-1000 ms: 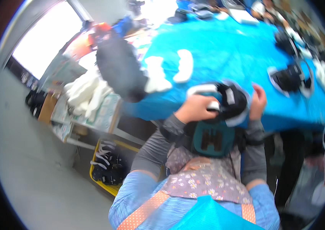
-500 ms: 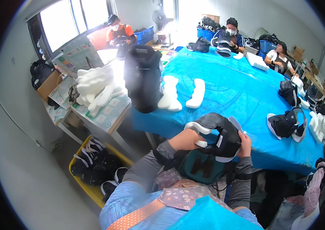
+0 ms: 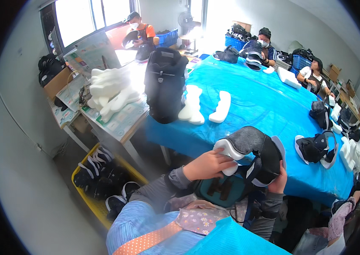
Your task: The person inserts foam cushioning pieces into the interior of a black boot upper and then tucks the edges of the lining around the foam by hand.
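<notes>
A curved, black-and-grey neck pillow (image 3: 248,140), its cover part open with white foam showing at the left end, is held between my hands over the near edge of the table. My left hand (image 3: 207,165) grips the white foam end (image 3: 227,149), fingers pressed together across it. On the other side, my right hand (image 3: 278,180) is closed around the black end of the cover, thumb up along its edge. A pale grey edging (image 3: 279,148) runs along the cover's right side. What my right fingertips touch underneath is hidden.
A blue-covered table (image 3: 256,102) carries loose foam pieces (image 3: 220,107), a tall black stack (image 3: 165,85) and dark covers (image 3: 316,146). White foam is heaped on a side table (image 3: 107,93). At lower left stands a yellow basket (image 3: 87,199) with covers. Several people sit around.
The pillow has turned and shifted slightly right, its grey side more upward. My left hand has moved from the lower foam tip onto the foam end, and my right hand has slid lower.
</notes>
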`<action>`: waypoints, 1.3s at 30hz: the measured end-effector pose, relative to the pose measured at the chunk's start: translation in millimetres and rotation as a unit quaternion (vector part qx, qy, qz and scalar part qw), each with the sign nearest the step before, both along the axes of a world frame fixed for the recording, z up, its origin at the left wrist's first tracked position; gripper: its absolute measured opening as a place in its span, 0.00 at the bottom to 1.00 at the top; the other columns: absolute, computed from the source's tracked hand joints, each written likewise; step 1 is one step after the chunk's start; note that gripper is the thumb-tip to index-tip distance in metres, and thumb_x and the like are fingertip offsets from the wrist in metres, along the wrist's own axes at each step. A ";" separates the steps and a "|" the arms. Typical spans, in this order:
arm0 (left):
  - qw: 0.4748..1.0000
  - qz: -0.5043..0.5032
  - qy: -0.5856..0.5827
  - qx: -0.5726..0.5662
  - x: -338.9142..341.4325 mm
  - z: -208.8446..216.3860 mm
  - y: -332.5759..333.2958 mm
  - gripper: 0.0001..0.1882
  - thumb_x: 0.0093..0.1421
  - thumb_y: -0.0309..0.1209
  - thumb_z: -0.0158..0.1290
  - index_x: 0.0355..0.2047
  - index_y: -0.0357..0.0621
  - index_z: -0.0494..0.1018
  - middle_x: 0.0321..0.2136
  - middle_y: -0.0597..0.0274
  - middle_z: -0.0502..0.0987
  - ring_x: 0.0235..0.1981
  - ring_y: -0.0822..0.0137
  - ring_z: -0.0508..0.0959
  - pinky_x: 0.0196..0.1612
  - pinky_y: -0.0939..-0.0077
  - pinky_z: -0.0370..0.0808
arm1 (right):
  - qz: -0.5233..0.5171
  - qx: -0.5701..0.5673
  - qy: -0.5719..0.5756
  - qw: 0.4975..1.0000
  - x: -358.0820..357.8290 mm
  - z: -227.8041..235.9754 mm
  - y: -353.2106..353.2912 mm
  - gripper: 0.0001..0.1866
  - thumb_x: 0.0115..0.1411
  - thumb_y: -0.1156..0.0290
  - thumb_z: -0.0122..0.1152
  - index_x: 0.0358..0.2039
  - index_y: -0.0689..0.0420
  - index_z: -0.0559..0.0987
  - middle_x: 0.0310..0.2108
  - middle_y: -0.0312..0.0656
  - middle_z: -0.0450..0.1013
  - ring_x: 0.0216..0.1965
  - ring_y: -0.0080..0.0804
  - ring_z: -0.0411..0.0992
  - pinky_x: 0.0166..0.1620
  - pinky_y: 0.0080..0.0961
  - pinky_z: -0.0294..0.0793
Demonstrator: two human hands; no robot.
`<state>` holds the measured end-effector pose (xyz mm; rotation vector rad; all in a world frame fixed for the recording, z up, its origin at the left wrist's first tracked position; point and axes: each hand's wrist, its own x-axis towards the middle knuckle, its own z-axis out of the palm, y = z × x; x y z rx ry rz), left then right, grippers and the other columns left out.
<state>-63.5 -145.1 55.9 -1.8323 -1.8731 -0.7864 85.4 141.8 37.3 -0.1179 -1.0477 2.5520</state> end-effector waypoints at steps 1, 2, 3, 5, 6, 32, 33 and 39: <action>0.998 0.032 0.049 0.011 1.7 -6.6 3.3 0.26 0.48 0.35 0.61 0.50 0.47 0.73 0.40 0.61 0.80 0.43 0.61 0.79 0.56 0.63 0.71 | 0.004 0.000 0.001 1.000 1.8 5.1 -2.2 0.21 0.69 0.63 0.47 0.55 0.65 0.71 0.51 0.49 0.73 0.51 0.40 0.73 0.54 0.35 0.73; 0.999 0.051 0.015 0.012 6.0 -11.9 3.0 0.23 0.48 0.29 0.58 0.47 0.47 0.74 0.40 0.61 0.80 0.42 0.61 0.80 0.48 0.66 0.75 | -0.029 0.021 -0.012 0.999 3.4 10.0 -6.3 0.20 0.69 0.63 0.48 0.54 0.65 0.71 0.52 0.49 0.73 0.51 0.40 0.73 0.54 0.35 0.73; 0.998 0.054 0.016 0.012 6.8 -18.9 1.7 0.23 0.48 0.29 0.58 0.47 0.47 0.74 0.40 0.61 0.80 0.42 0.61 0.80 0.48 0.66 0.75 | -0.063 0.041 -0.025 0.997 3.6 11.9 -9.2 0.20 0.69 0.63 0.48 0.54 0.65 0.71 0.52 0.49 0.73 0.51 0.40 0.73 0.53 0.35 0.73; 0.998 0.046 -0.043 -0.024 6.3 -27.2 -0.4 0.20 0.48 0.26 0.57 0.44 0.48 0.76 0.39 0.61 0.80 0.41 0.60 0.80 0.46 0.67 0.77 | -0.087 0.061 -0.035 0.994 6.1 12.9 -11.6 0.20 0.69 0.64 0.49 0.54 0.65 0.71 0.52 0.49 0.72 0.51 0.40 0.73 0.53 0.34 0.73; 0.997 0.045 -0.065 -0.018 6.9 -30.6 -1.3 0.19 0.47 0.23 0.56 0.42 0.48 0.76 0.38 0.61 0.80 0.40 0.58 0.80 0.46 0.65 0.76 | -0.103 0.100 -0.046 0.989 8.4 15.7 -13.6 0.20 0.68 0.64 0.50 0.54 0.66 0.71 0.52 0.49 0.73 0.51 0.39 0.74 0.53 0.34 0.73; 0.821 0.213 -0.428 0.311 15.3 -26.9 27.4 0.36 0.59 0.31 0.58 0.64 0.40 0.54 0.53 0.52 0.71 0.53 0.58 0.72 0.55 0.64 0.68 | -0.340 0.136 -0.030 0.930 14.4 41.3 -42.0 0.15 0.67 0.68 0.55 0.45 0.68 0.77 0.43 0.44 0.76 0.41 0.29 0.75 0.48 0.25 0.73; 0.889 0.155 -0.336 0.269 19.9 -22.4 28.3 0.36 0.57 0.31 0.59 0.63 0.41 0.56 0.54 0.50 0.69 0.54 0.55 0.71 0.55 0.63 0.68 | -0.394 0.170 -0.061 0.901 5.4 42.5 -55.3 0.13 0.66 0.68 0.55 0.41 0.66 0.78 0.38 0.39 0.76 0.37 0.25 0.72 0.43 0.23 0.72; 0.951 0.108 -0.209 0.202 52.7 7.8 72.2 0.40 0.49 0.36 0.66 0.60 0.37 0.60 0.58 0.49 0.65 0.57 0.49 0.67 0.58 0.57 0.63 | -0.349 0.213 -0.057 0.911 -19.2 16.5 -136.4 0.09 0.67 0.69 0.54 0.35 0.63 0.75 0.28 0.28 0.66 0.31 0.15 0.61 0.32 0.16 0.61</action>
